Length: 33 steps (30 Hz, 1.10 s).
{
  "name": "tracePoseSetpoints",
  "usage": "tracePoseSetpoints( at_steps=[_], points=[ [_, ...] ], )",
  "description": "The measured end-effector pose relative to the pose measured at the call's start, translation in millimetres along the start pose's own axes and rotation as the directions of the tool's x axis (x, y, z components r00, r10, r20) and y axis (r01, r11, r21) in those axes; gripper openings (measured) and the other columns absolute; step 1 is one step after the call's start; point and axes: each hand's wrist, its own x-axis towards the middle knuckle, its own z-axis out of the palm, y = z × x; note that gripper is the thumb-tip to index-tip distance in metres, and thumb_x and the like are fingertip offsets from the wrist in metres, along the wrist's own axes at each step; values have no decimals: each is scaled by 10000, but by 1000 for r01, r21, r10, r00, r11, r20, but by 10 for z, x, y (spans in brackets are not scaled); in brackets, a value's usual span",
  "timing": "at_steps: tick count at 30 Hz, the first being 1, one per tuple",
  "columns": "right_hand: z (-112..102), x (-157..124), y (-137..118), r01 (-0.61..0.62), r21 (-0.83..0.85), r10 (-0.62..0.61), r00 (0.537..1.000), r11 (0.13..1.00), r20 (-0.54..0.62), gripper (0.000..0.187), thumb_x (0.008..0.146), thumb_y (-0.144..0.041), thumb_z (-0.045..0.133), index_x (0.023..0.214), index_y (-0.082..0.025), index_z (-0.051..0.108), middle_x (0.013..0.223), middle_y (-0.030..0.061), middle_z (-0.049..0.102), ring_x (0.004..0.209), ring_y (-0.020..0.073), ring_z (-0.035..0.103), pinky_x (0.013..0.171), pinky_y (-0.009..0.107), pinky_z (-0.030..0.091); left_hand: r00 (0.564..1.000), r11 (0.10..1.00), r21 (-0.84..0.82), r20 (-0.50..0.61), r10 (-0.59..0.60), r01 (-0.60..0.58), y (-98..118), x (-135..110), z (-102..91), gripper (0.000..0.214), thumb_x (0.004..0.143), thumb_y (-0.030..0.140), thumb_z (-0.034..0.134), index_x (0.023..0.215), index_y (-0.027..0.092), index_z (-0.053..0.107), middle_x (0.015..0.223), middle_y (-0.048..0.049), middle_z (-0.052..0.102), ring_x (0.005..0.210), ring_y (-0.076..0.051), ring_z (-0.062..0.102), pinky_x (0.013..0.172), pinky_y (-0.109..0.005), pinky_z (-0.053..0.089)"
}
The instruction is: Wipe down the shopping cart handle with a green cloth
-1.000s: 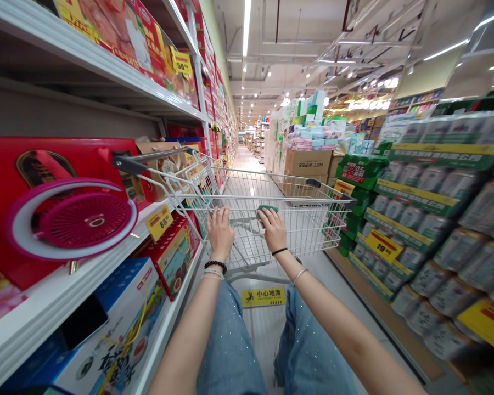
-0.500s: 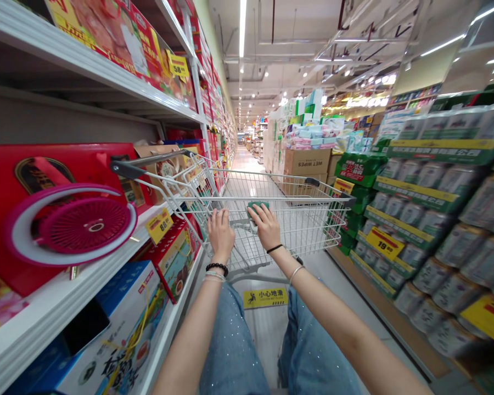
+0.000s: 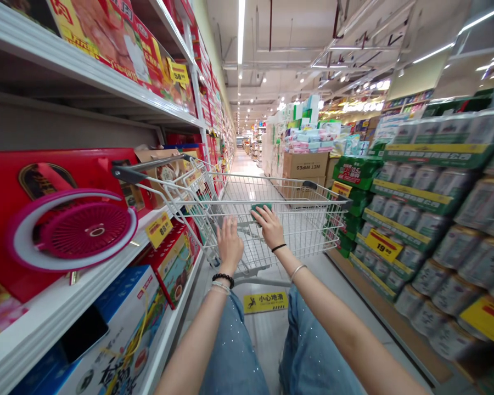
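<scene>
A wire shopping cart [image 3: 313, 225] stands sideways across the aisle in front of my knees. My right hand [image 3: 270, 227] has its fingers over a small dark green pad [image 3: 260, 207], held at the cart's near wire side; whether it is a sponge or a folded cloth I cannot tell. Close to the lower wires is my left hand [image 3: 229, 247], fingers stretched out and nothing visible in it. Whether its fingertips touch the wires is unclear.
Left, a shelf [image 3: 119, 247] carries red gift boxes and a round pink fan [image 3: 88, 229]. Stacked beer cans [image 3: 420, 181] line the right side. Wet-wipe cartons [image 3: 304, 164] stand beyond the cart. A yellow floor sign [image 3: 265, 302] lies between my legs.
My left hand has drawn down and to the right, away from the upper wires. The right hand and the green pad have shifted slightly right and down. The cart stays about where it was.
</scene>
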Motion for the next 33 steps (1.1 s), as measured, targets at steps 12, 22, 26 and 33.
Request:
tracePoseSetpoints(
  at_steps=[12,22,26,33],
  points=[
    [37,-63,241,-60,67,59,998,996,9,636,829,51,377,1326,-269,614,1380,38,610,1370,226,473,1189,497,331,985,999,39,170,29,-36,526,283,77,611,838,102,427,1443,177,469,1535,-95,445,1477,-300,285,1222,-598,167],
    [30,-94,328,-72,19,72,997,997,-21,631,857,30,361,1366,-274,576,1412,36,580,1399,222,434,1205,490,303,992,999,44,127,-19,13,549,309,119,585,842,80,411,1396,223,533,1481,-98,510,1458,-323,309,1197,-675,134],
    [75,-195,338,-62,33,63,998,998,-32,621,854,25,366,1348,-280,588,1381,36,602,1364,224,466,1184,494,330,992,998,61,126,-26,18,553,286,93,568,851,96,405,1389,218,540,1475,-105,514,1450,-342,319,1171,-692,194],
    [-2,-146,318,-104,2,104,993,995,-62,598,860,10,375,1341,-269,595,1356,40,616,1315,225,501,1161,451,366,991,998,64,129,-32,24,568,259,31,579,843,93,397,1396,202,530,1483,-106,506,1458,-345,303,1171,-688,198]
  ],
)
